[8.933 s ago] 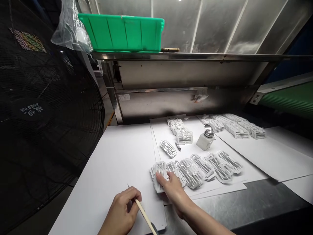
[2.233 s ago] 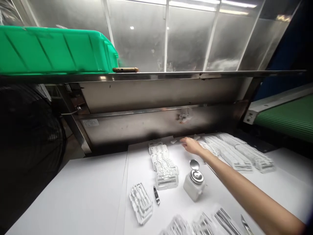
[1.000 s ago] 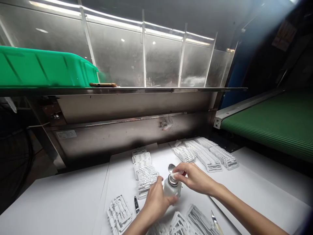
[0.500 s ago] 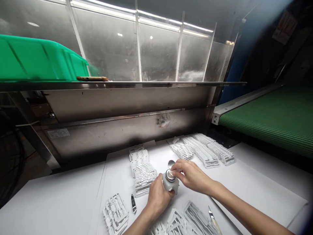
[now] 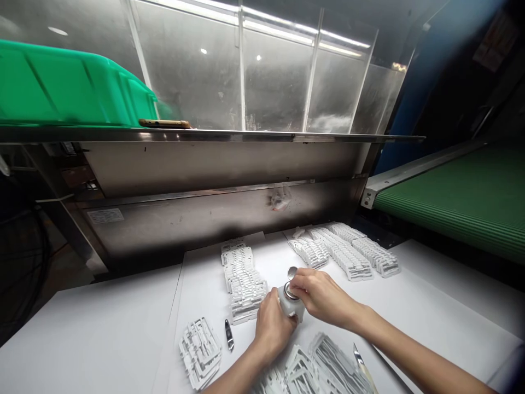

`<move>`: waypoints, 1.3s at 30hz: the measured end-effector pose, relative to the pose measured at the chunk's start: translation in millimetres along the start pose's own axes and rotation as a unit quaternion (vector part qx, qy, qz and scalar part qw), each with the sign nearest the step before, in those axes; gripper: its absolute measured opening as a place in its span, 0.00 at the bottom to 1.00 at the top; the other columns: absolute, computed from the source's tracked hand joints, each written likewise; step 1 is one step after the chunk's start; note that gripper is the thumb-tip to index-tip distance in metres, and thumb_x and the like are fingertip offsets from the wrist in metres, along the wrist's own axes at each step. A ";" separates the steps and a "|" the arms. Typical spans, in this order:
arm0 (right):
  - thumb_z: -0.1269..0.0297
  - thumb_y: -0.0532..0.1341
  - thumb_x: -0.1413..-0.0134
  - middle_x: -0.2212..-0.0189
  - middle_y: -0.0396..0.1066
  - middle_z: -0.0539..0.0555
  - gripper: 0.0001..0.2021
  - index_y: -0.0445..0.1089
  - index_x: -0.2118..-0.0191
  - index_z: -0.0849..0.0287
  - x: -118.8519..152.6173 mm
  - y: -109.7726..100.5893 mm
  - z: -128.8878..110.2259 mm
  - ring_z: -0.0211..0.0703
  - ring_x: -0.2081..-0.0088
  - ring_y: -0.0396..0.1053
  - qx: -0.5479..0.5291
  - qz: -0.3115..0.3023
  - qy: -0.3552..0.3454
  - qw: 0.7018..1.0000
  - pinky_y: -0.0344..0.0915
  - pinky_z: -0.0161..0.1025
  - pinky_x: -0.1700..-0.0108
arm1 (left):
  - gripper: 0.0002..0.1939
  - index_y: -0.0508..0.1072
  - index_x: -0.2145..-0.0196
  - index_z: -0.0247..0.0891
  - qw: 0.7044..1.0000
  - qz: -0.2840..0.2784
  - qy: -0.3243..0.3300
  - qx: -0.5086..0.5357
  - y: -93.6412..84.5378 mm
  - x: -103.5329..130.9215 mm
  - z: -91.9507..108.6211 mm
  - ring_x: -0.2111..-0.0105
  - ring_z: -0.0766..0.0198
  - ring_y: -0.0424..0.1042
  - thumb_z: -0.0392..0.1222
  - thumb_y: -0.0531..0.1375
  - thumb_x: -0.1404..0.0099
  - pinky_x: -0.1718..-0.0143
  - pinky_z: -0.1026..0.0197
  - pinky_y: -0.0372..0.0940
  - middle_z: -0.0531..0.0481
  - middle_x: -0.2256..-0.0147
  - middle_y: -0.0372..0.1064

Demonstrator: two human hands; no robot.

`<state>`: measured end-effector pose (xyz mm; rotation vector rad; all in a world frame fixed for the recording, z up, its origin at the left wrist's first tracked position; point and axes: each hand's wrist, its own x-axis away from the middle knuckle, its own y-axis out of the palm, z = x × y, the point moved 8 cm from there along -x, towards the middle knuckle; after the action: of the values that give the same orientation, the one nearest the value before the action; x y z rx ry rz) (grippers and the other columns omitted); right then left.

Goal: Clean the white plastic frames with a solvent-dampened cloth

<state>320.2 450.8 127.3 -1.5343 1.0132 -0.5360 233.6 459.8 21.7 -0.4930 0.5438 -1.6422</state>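
A small white bottle (image 5: 290, 306) with a metal pump top and a flipped-up round lid (image 5: 292, 272) stands on the white sheet. My left hand (image 5: 272, 328) wraps around its body. My right hand (image 5: 320, 295) presses its fingertips on the metal top; a small white piece seems pinched there, though it is mostly hidden. A row of stacked white plastic frame parts (image 5: 243, 283) lies just left of the bottle.
More white frame parts lie at the back right (image 5: 346, 255), near left (image 5: 200, 353) and near edge (image 5: 328, 369). Small tweezers (image 5: 228, 334) and a blade tool (image 5: 361, 368) rest on the sheet. A green bin (image 5: 69, 90) sits on the steel shelf; green conveyor (image 5: 463, 197) at right.
My right hand came back from the far part rows to the bottle's top, and my left hand took hold of the bottle. In the last half second both hands stay there; the view shifted slightly.
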 end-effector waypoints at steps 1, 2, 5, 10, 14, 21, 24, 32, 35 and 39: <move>0.83 0.59 0.47 0.73 0.67 0.51 0.11 0.70 0.76 0.63 -0.6 0.8 -1.1 0.40 0.72 0.66 0.004 -0.002 -0.001 1.000 0.54 0.33 0.71 | 0.13 0.63 0.67 0.41 1.000 0.001 -0.002 -0.003 -0.1 -0.3 0.1 0.65 0.55 0.69 0.38 0.59 0.54 0.72 0.61 0.55 0.47 0.66 0.72; 0.83 0.59 0.47 0.73 0.67 0.51 0.12 0.69 0.76 0.62 -1.2 1.3 -2.1 0.40 0.72 0.66 0.007 -0.005 -0.003 1.000 0.53 0.33 0.71 | 0.13 0.63 0.67 0.41 1.000 0.003 -0.004 -0.006 -0.3 -0.3 0.0 0.65 0.54 0.69 0.38 0.59 0.53 0.72 0.61 0.55 0.47 0.66 0.72; 0.83 0.59 0.47 0.73 0.67 0.51 0.12 0.69 0.76 0.62 -1.8 -0.4 -3.1 0.40 0.72 0.66 0.013 -0.006 -0.001 1.000 0.53 0.33 0.71 | 0.13 0.63 0.67 0.41 1.000 0.005 -0.010 -0.014 0.3 0.2 -1.4 0.65 0.54 0.70 0.38 0.59 0.53 0.72 0.60 0.55 0.46 0.65 0.73; 0.81 0.58 0.45 0.72 0.67 0.50 0.12 0.69 0.76 0.62 0.0 -4.1 -3.5 0.40 0.71 0.66 0.016 -0.004 0.006 1.000 0.54 0.33 0.70 | 0.16 0.64 0.64 0.39 1.000 0.005 -0.015 -0.026 3.0 0.8 -4.4 0.66 0.57 0.69 0.37 0.59 0.53 0.70 0.60 0.57 0.45 0.63 0.72; 0.82 0.57 0.45 0.73 0.67 0.51 0.12 0.68 0.76 0.62 -1.1 -2.7 -2.8 0.40 0.72 0.66 0.021 -0.004 0.020 1.000 0.54 0.33 0.71 | 0.17 0.64 0.63 0.37 0.999 0.004 -0.017 -0.031 3.7 0.1 -4.9 0.67 0.60 0.68 0.37 0.60 0.53 0.69 0.60 0.58 0.46 0.63 0.71; 0.83 0.57 0.47 0.73 0.66 0.51 0.14 0.66 0.78 0.62 -5.3 -1.2 -2.1 0.39 0.73 0.65 0.023 -0.010 0.026 0.999 0.52 0.33 0.72 | 0.18 0.64 0.62 0.37 0.999 0.001 -0.021 -0.031 3.9 -0.6 -6.2 0.67 0.61 0.68 0.37 0.61 0.52 0.68 0.60 0.60 0.47 0.63 0.70; 0.83 0.58 0.47 0.74 0.66 0.51 0.13 0.65 0.79 0.62 -4.9 -1.1 -1.6 0.39 0.73 0.65 0.022 -0.013 0.024 0.999 0.52 0.33 0.72 | 0.18 0.64 0.62 0.37 0.999 0.001 -0.022 -0.029 4.0 -0.1 -6.5 0.67 0.61 0.68 0.37 0.61 0.52 0.67 0.60 0.60 0.47 0.63 0.70; 0.81 0.57 0.44 0.72 0.68 0.52 0.12 0.69 0.75 0.62 -4.5 2.3 2.6 0.41 0.71 0.67 0.009 -0.006 0.032 0.999 0.54 0.33 0.70 | 0.19 0.64 0.61 0.37 1.000 0.004 -0.022 -0.022 5.1 1.2 -7.1 0.64 0.58 0.68 0.37 0.61 0.52 0.66 0.59 0.60 0.46 0.62 0.70; 0.80 0.57 0.43 0.72 0.68 0.52 0.12 0.71 0.74 0.62 -4.3 1.8 5.4 0.42 0.70 0.68 0.001 -0.007 0.039 0.999 0.55 0.33 0.69 | 0.19 0.63 0.61 0.38 1.000 0.001 -0.018 -0.014 4.7 1.8 -7.2 0.62 0.57 0.69 0.37 0.60 0.53 0.66 0.59 0.60 0.45 0.61 0.70; 0.76 0.58 0.40 0.70 0.69 0.50 0.10 0.74 0.67 0.58 -2.0 -3.3 9.3 0.42 0.68 0.69 -0.008 -0.006 0.050 0.999 0.57 0.33 0.68 | 0.20 0.63 0.61 0.39 1.000 -0.008 -0.015 -0.001 3.8 2.5 -5.2 0.62 0.54 0.69 0.37 0.60 0.54 0.67 0.59 0.59 0.44 0.60 0.70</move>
<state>327.6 457.6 128.6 -1.5401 1.0883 -0.6201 233.1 457.3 15.3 -0.5245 0.5201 -1.6470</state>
